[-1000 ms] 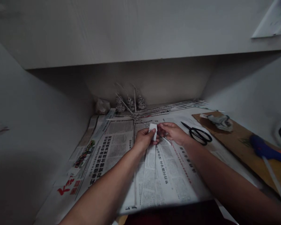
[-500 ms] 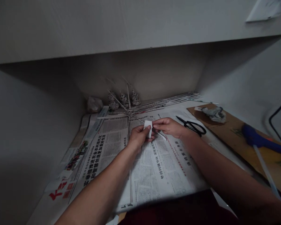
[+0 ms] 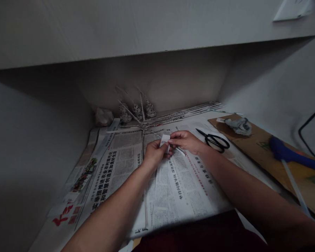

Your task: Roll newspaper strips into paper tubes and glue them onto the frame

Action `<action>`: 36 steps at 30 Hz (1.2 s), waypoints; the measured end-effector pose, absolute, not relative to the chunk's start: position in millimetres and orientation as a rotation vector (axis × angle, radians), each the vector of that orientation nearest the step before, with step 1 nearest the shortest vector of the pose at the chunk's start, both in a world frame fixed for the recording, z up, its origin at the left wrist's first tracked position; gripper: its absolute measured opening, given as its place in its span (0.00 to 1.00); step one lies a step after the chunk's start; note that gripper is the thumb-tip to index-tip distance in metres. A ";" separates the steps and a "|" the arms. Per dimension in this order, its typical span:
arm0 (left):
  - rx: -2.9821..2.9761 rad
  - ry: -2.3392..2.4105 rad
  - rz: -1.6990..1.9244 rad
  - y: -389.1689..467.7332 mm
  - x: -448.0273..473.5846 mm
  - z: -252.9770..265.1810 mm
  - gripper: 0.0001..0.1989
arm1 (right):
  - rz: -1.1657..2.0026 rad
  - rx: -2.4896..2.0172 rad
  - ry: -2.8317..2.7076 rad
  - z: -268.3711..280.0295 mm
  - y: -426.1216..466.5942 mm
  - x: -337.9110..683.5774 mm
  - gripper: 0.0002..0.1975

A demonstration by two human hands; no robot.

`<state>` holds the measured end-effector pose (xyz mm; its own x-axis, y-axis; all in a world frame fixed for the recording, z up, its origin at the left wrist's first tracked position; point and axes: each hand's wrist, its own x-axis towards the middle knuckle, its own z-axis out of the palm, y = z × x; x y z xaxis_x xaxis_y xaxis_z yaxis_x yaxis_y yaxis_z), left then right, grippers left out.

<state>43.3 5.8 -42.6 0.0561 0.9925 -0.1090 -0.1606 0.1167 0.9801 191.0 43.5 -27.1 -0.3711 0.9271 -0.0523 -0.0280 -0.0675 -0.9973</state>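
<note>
A small folded piece of white printed paper point(image 3: 165, 138) is pinched upright between the thumb and fingers of my left hand point(image 3: 154, 152). My right hand point(image 3: 186, 141) is closed, its thumb and fingertips together at the paper's right edge. Just below the right fingers, a thin rolled paper stick point(image 3: 180, 151) shows over the newspaper point(image 3: 126, 171); whether a hand touches it I cannot tell. Beyond my hands lies a crossed bundle of rolled paper sticks point(image 3: 144, 126). Black-handled scissors point(image 3: 214, 140) rest right of my right hand.
Several long paper sticks point(image 3: 189, 112) lie along the back, near small woven paper cones point(image 3: 150, 110) and a plastic-wrapped lump point(image 3: 104, 117). At right, a cardboard sheet point(image 3: 262, 145) bears crumpled grey material point(image 3: 240, 126) and a blue glue gun point(image 3: 291, 154). A shelf panel point(image 3: 157, 28) overhangs.
My right fingertips have shifted slightly left, closer onto the paper piece and my left thumb. The whole view has moved a little; the other things lie as before.
</note>
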 end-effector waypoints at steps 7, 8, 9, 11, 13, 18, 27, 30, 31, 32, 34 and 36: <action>1.024 1.120 1.177 6.0 43.0 -42.6 0.09 | 1.508 -1.023 -1.486 -27.0 47.1 197.4 0.15; 1.023 1.120 1.177 6.1 43.0 -42.4 0.10 | 1.504 -1.030 -1.485 -27.1 47.5 198.2 0.15; 1.023 1.120 1.175 6.1 42.9 -42.2 0.10 | 1.503 -1.036 -1.481 -27.2 47.7 198.6 0.15; 1.021 1.116 1.168 5.9 42.9 -41.7 0.10 | 1.509 -1.046 -1.464 -28.0 47.8 198.3 0.15; 1.013 1.117 1.165 5.8 42.9 -41.5 0.10 | 1.529 -1.043 -1.450 -29.2 47.6 197.0 0.15; 1.025 1.098 1.176 6.8 42.9 -45.1 0.11 | 1.534 -1.076 -1.449 -32.3 47.6 194.1 0.16; 1.031 1.077 1.185 9.4 43.8 -48.9 0.13 | 1.498 -1.010 -1.498 -40.0 51.8 194.6 0.16; 1.025 1.078 1.190 8.3 44.5 -45.4 0.14 | 1.506 -1.033 -1.491 -40.4 51.3 194.7 0.17; 1.023 1.084 1.188 8.0 44.7 -44.5 0.14 | 1.510 -1.037 -1.489 -40.4 51.2 194.6 0.17; 1.022 1.090 1.185 7.9 44.7 -44.0 0.14 | 1.513 -1.035 -1.490 -40.4 51.0 194.5 0.17; 1.020 1.101 1.177 8.1 44.6 -44.0 0.15 | 1.518 -1.021 -1.485 -40.2 50.6 194.1 0.17; 1.026 1.105 1.172 8.8 44.1 -45.3 0.15 | 1.530 -1.013 -1.468 -40.0 50.0 193.7 0.17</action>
<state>44.1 8.8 -45.3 0.0521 0.9930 -0.1060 -0.1650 0.1132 0.9798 193.7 50.0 -40.0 -0.3864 0.9217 -0.0332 -0.0049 -0.0381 -0.9993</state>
